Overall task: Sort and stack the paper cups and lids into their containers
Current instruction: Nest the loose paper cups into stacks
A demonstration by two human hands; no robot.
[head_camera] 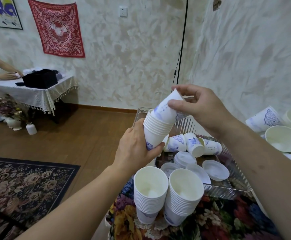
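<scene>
I'm mid-stacking above the clear tray [228, 188]; my left hand [134, 149] grips the nested cup stack [156, 127], my right hand [198, 108] pinches a blue-patterned paper cup [167, 108] tilted into its top; next, I judge, it needs straightening and seating.

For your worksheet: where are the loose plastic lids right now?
The plastic lids lie in the clear tray, centre-right of the head view, just behind the two standing cup stacks and in front of the tipped cups.
</scene>
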